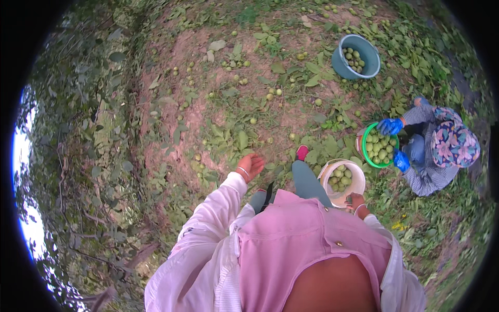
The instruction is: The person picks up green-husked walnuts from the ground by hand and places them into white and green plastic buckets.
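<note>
My left hand (252, 165) is held out over the leafy ground, palm up and empty, its fingers stretched. Closed at the near rim of a white bucket (358, 179), my right hand (356, 202) grips its edge, though the fingertips are partly hidden. Several round green fruits, which look like walnuts in their husks (340, 178), lie inside that bucket. More such green walnuts (253, 120) are scattered on the soil ahead of my left hand.
At right a crouching person (436, 140) in blue gloves has both hands at a green-rimmed bucket (372, 163) full of green fruit. Beyond stands a blue-grey bucket (340, 63), partly filled. Leafy branches (78, 156) crowd the left side. Fallen leaves and bare soil cover the ground.
</note>
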